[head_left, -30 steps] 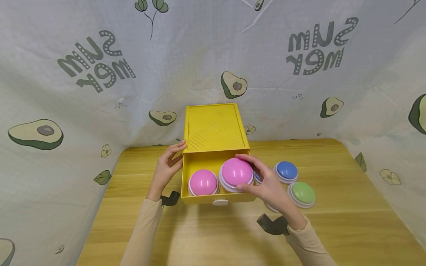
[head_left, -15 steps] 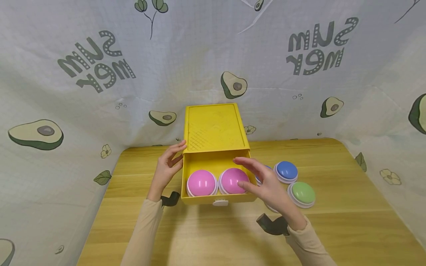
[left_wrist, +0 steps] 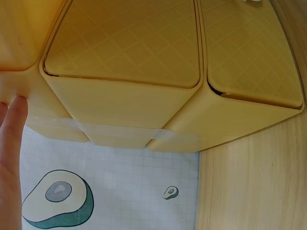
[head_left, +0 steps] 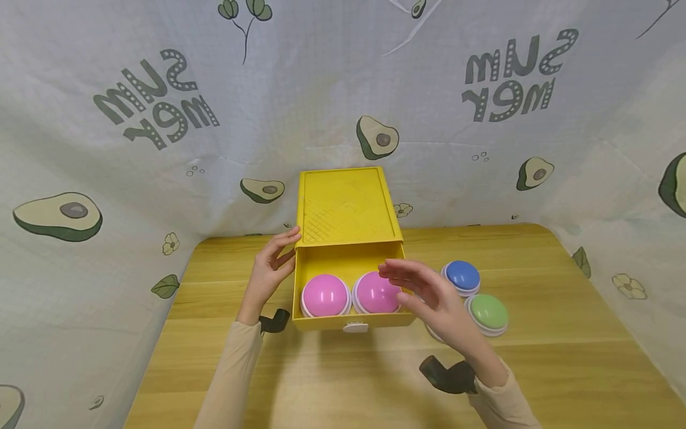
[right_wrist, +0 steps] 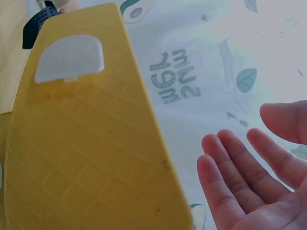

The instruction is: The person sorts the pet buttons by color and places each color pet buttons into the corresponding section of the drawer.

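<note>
A yellow drawer cabinet [head_left: 348, 205] stands at the table's back with its top drawer [head_left: 321, 323] pulled out. Inside the drawer, side by side near its front wall, lie two pink dome buttons with white bases, the left pink button [head_left: 325, 295] and the right pink button [head_left: 370, 292]. My left hand [head_left: 268, 271] touches the cabinet's left side with extended fingers; one finger [left_wrist: 14, 129] shows against it in the left wrist view. Over the drawer's right edge hovers my right hand [head_left: 436, 301], holding nothing, its fingers loosely extended and partly covering the right button.
To the right on the wooden table [head_left: 563, 369] lie a blue button [head_left: 462, 275] and a green button [head_left: 489, 311]. Another white base [head_left: 435, 335] is mostly hidden by my right hand. The drawer front carries a white handle [right_wrist: 71, 58]. A printed cloth [head_left: 321, 89] hangs behind.
My right hand has lowered the right pink button into the drawer, let go of it, and drawn back slightly to the right. The left hand has stayed at the cabinet.
</note>
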`<state>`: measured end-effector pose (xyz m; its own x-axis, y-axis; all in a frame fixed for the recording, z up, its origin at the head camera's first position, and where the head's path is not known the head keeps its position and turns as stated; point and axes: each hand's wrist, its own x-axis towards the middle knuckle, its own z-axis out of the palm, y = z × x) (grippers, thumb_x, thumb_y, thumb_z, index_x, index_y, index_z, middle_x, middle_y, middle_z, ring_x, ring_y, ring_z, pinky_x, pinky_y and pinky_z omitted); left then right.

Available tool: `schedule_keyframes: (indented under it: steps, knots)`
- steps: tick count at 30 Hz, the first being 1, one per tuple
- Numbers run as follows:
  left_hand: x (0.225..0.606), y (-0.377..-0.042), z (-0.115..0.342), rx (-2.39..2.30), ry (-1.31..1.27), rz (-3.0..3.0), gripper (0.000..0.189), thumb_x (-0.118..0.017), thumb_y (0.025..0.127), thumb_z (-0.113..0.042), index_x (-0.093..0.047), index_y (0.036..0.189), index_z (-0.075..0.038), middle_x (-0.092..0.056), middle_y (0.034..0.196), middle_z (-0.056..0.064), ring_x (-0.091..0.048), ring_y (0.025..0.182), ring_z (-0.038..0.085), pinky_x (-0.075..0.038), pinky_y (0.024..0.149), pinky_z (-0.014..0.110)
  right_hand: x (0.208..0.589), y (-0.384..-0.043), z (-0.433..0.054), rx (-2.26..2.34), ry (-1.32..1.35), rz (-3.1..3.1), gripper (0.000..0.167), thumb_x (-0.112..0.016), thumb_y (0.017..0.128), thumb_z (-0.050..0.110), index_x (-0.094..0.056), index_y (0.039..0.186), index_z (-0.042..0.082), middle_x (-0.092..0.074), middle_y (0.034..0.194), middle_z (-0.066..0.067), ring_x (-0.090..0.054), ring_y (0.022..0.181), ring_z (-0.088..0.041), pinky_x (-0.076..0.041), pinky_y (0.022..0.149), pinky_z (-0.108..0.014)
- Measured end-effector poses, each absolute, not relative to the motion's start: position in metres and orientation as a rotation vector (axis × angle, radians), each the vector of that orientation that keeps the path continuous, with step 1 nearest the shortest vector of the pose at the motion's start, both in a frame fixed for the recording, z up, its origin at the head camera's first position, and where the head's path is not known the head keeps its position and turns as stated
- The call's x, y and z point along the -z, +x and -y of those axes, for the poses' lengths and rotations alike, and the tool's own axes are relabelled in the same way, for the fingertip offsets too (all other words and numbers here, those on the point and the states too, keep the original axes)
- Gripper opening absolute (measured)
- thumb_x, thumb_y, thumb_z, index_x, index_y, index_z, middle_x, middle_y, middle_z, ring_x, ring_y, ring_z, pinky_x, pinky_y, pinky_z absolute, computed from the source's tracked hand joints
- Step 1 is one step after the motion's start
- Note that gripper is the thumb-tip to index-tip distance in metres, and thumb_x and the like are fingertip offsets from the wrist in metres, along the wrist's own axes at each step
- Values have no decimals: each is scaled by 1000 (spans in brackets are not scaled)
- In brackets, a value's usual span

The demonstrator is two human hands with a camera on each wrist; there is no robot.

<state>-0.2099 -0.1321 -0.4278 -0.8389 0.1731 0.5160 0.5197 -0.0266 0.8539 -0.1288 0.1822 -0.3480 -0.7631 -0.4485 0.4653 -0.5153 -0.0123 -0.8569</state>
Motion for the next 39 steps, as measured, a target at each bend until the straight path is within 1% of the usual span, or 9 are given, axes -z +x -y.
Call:
schedule_keyframes:
  steps: [8,12,14,18,23,30,39]
  knots:
    - [428,-209,132,1947,-733,2001,41,-60,84,19,-54,124,11,-49,139,9,-43,130,23,-44,99,38,346,-114,-188,-2086,1277,2083,49,-48,87,-23,-40,134,-14,-54,129,-22,-53,119,-28,-46,98,-35]
    - [427,-209,132,1943,-737,2002,41,-60,84,19,-54,123,11,-49,140,10,-44,130,23,-45,98,39,347,-108,-191,-2069,1451,2115,54,-47,86,-24,-35,138,-13,-52,131,-24,-53,120,-30,-46,98,-38]
    - [427,-209,132,1941,-739,2002,41,-60,84,19,-54,123,11,-49,139,10,-44,129,23,-45,98,38,349,-105,-192,-2029,1528,2152,57,-48,87,-23,-35,140,-10,-52,132,-23,-53,119,-30,-46,98,-38]
    - [427,-210,132,1944,-744,1997,41,-61,84,18,-54,124,11,-49,139,9,-44,130,23,-45,98,38,355,-101,-191,-1981,1626,2243,57,-50,89,-17,-34,143,-5,-54,132,-16,-56,116,-28,-48,96,-36]
    - [427,-210,133,1950,-744,1998,41,-60,84,18,-54,124,11,-49,140,8,-44,130,23,-45,99,38,368,-100,-187,-1973,1738,2254,58,-51,91,-13,-32,145,-3,-51,136,-14,-56,117,-29,-48,96,-38]
    - [428,-210,133,1951,-742,1998,42,-60,84,19,-54,124,11,-49,140,8,-44,130,23,-44,99,38,387,-101,-183,-1997,1820,2261,59,-51,92,-11,-31,147,0,-47,140,-15,-56,117,-28,-48,96,-40]
    - [427,-209,133,1957,-745,1993,41,-60,84,18,-53,124,11,-49,140,8,-43,130,23,-44,99,39,404,-104,-179,-2024,1801,2315,57,-52,94,-7,-32,147,1,-44,144,-13,-56,116,-26,-48,96,-40]
